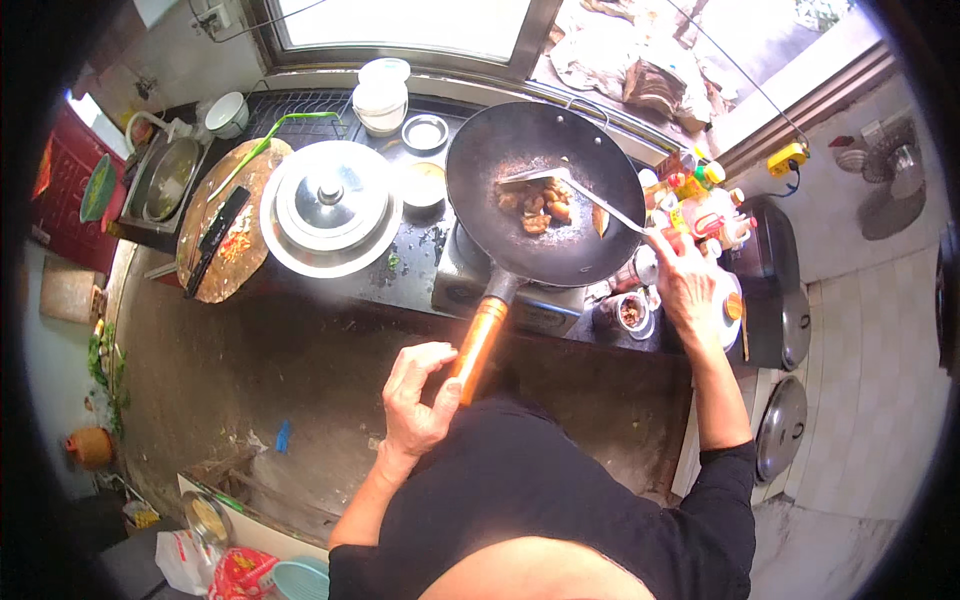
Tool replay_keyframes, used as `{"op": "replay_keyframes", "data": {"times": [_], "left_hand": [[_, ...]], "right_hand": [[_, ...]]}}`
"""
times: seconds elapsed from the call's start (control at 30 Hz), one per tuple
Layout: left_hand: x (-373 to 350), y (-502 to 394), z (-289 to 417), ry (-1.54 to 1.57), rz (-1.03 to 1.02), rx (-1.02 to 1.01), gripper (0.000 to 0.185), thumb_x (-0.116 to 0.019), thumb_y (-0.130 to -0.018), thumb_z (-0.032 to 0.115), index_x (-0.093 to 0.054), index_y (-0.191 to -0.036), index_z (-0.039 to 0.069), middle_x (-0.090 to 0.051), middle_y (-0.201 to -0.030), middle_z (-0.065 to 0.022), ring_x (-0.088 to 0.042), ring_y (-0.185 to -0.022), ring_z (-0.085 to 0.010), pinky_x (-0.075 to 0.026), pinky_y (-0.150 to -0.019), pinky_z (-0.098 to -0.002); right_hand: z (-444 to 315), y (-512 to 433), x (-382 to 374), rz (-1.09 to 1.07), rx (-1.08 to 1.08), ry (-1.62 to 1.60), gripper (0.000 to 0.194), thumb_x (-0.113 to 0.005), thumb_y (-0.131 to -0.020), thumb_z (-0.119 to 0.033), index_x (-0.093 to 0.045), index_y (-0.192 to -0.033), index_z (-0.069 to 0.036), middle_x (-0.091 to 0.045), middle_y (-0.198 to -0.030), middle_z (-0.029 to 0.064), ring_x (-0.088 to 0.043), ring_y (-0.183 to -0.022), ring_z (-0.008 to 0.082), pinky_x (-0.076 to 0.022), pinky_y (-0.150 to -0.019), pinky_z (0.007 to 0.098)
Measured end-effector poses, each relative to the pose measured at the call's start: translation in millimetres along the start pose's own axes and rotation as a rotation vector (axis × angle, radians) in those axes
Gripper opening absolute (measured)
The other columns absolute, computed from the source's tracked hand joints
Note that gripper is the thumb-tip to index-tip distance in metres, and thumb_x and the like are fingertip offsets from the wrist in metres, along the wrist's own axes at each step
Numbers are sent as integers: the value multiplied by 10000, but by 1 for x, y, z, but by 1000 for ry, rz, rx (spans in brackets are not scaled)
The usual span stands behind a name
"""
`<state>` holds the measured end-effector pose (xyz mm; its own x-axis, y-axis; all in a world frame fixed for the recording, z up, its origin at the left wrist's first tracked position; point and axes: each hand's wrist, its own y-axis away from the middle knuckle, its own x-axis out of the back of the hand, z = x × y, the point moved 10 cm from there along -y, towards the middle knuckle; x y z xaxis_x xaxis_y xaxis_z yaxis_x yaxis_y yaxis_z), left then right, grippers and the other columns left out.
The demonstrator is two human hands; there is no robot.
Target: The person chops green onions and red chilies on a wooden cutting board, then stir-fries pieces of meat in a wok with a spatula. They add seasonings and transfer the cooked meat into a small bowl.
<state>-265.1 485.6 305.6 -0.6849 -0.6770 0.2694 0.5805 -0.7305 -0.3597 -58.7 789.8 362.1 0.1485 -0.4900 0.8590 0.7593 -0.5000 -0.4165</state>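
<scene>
A dark wok (pixel 517 255) with a wooden handle (pixel 480 349) sits on a stove (pixel 457 274) in front of me. Browned chunks of food (pixel 536 223) lie in its middle. My right hand (pixel 686 289) is closed around the end of a metal spatula (pixel 606 208), whose blade rests over the food. Beside the wok handle is my left hand (pixel 420 397), its fingers curved and apart; the fingertips are at the wood, but it is not gripped. A leaf-like brown piece (pixel 600 221) lies at the wok's right side.
Left of the wok stand a lidded metal basin (pixel 330 217), a pale bowl (pixel 424 185) and a round chopping board (pixel 251 274) with a cleaver (pixel 217 240) and chopped red bits. Bottles (pixel 705 214) and an open jar (pixel 632 311) crowd the right. A sink (pixel 169 180) is far left.
</scene>
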Motion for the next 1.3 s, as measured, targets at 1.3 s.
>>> {"op": "replay_keyframes", "data": {"times": [1.3], "left_hand": [[421, 28, -251, -78, 445, 497, 219, -533, -1019, 153, -678, -952, 2, -674, -686, -63, -631, -557, -130, -500, -534, -289]], "right_hand": [[-438, -276, -6, -330, 375, -454, 226, -631, -913, -141, -630, -1134, -97, -689, -1053, 105, -700, -886, 311, -569, -736, 433]]}}
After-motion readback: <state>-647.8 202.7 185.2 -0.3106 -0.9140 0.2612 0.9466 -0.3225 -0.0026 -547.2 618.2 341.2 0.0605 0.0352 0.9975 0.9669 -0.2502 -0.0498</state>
